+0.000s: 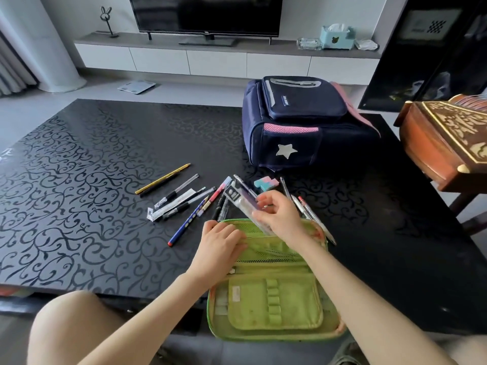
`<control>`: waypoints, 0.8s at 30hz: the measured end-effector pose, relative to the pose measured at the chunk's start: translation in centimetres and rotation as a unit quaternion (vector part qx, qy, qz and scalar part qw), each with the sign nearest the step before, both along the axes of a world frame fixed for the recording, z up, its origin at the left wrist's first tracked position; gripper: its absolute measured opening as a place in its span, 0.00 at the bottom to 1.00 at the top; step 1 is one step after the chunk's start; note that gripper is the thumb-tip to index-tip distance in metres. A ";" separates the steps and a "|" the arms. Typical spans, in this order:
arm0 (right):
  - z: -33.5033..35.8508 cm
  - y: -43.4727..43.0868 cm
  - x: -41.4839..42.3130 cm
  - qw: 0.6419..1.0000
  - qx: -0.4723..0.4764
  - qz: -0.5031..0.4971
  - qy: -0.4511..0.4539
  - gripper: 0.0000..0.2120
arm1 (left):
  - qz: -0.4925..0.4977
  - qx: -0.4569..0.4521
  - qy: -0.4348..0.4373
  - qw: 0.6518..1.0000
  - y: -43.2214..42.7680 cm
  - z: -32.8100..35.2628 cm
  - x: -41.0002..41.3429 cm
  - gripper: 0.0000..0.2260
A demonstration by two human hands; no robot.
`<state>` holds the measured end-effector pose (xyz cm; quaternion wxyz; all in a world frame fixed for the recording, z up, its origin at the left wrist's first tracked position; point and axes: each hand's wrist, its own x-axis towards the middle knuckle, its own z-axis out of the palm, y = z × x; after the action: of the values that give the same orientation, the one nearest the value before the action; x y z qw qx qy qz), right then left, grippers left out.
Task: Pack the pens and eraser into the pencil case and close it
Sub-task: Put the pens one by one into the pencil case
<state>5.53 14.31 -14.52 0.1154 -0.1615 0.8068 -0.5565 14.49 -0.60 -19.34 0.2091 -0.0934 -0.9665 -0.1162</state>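
A green pencil case [274, 306] lies open at the table's near edge. My left hand [220, 245] rests on its mesh pocket, fingers curled over the pocket's edge. My right hand [279, 216] pinches a clear flat packet with a dark label [241, 197] and holds its lower end at the case's far pocket. A pink and teal eraser [266, 183] lies just beyond. Several pens and pencils [184, 198] are scattered left of the case. Two white pens [307, 210] lie right of my right hand.
A navy backpack [303, 122] with a silver star stands at the table's far right. A carved wooden instrument [445, 138] sits beyond the right edge. The black patterned table [79, 193] stretches left. My knee [73, 327] is below the near edge.
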 end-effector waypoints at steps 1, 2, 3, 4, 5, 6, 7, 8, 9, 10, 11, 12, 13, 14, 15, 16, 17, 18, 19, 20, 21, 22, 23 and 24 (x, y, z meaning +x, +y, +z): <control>0.2 0.6 -0.1 0.997 0.053 0.046 0.018 0.12 | 0.003 0.004 0.024 1.000 0.0 -0.2 0.1 0.10; 0.4 1.2 -0.3 0.988 0.113 0.097 0.040 0.12 | 0.007 0.006 0.043 0.999 0.0 -0.4 0.2 0.11; 0.7 1.7 -0.3 0.972 0.173 0.146 0.061 0.12 | 0.010 0.004 0.057 0.998 0.1 -0.6 0.2 0.12; 0.9 2.3 -0.5 0.955 0.221 0.184 0.071 0.11 | 0.011 -0.001 0.074 0.997 0.2 -0.6 0.2 0.13; 1.1 2.7 -0.6 0.942 0.253 0.209 0.066 0.10 | 0.010 -0.009 0.088 0.996 0.4 -0.6 0.2 0.13; 1.4 3.0 -0.7 0.935 0.270 0.224 0.051 0.09 | 0.011 -0.020 0.096 0.995 0.6 -0.6 0.2 0.14; 1.7 3.1 -0.7 0.929 0.287 0.233 0.035 0.08 | 0.012 -0.032 0.101 0.994 0.7 -0.5 0.3 0.13; 2.0 3.1 -0.8 0.917 0.313 0.247 0.033 0.08 | 0.015 -0.043 0.100 0.994 0.9 -0.3 0.3 0.13; 2.3 2.9 -0.8 0.894 0.357 0.267 0.047 0.09 | 0.019 -0.047 0.097 0.994 1.0 -0.3 0.3 0.12; 2.7 2.7 -0.9 0.867 0.402 0.289 0.065 0.12 | 0.018 -0.044 0.089 0.995 1.1 -0.2 0.3 0.11; 3.0 2.4 -0.8 0.842 0.437 0.307 0.075 0.16 | 0.010 -0.036 0.076 0.996 1.0 -0.3 0.2 0.10; 3.3 2.1 -0.6 0.827 0.456 0.321 0.070 0.21 | -0.007 -0.025 0.057 0.998 1.0 -0.3 0.2 0.09; 3.4 1.9 -0.6 0.823 0.459 0.329 0.058 0.25 | -0.027 -0.010 0.034 0.999 0.9 -0.4 0.2 0.08; 3.4 1.9 -0.6 0.827 0.455 0.327 0.048 0.28 | -0.045 0.004 0.012 0.999 0.9 -0.4 0.2 0.08; 3.3 2.0 -0.5 0.833 0.451 0.315 0.054 0.28 | -0.056 0.018 -0.008 0.998 0.8 -0.3 0.2 0.09; 3.0 2.1 -0.4 0.839 0.449 0.299 0.070 0.27 | -0.065 0.028 -0.023 0.997 0.8 -0.3 0.2 0.10; 2.5 2.4 -0.4 0.843 0.449 0.282 0.089 0.25 | -0.070 0.037 -0.031 0.996 0.9 -0.3 0.2 0.10; 2.0 2.7 -0.4 0.843 0.454 0.267 0.113 0.21 | -0.076 0.046 -0.036 0.995 0.9 -0.2 0.2 0.11; 1.7 3.1 -0.5 0.836 0.465 0.256 0.141 0.16 | -0.081 0.057 -0.039 0.994 1.0 0.0 0.2 0.11; 1.6 3.7 -0.6 0.821 0.483 0.251 0.169 0.11 | -0.086 0.067 -0.041 0.993 1.2 0.0 0.2 0.12; 1.7 4.2 -0.9 0.805 0.504 0.251 0.189 0.09 | -0.089 0.077 -0.043 0.992 1.3 0.1 0.1 0.13; 1.9 4.8 -1.1 0.790 0.522 0.255 0.197 0.08 | -0.088 0.087 -0.046 0.991 1.4 0.1 0.1 0.13; 2.1 5.3 -1.3 0.782 0.531 0.259 0.198 0.08 | -0.084 0.102 -0.049 0.990 1.5 0.0 0.0 0.14; 2.2 5.8 -1.4 0.779 0.534 0.263 0.196 0.08 | -0.076 0.117 -0.056 0.989 1.4 0.0 -0.1 0.14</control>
<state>4.11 20.10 -12.33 0.1646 -0.3858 0.9058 0.0596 14.38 0.81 -19.37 0.1551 -0.1350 -0.9463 -0.2493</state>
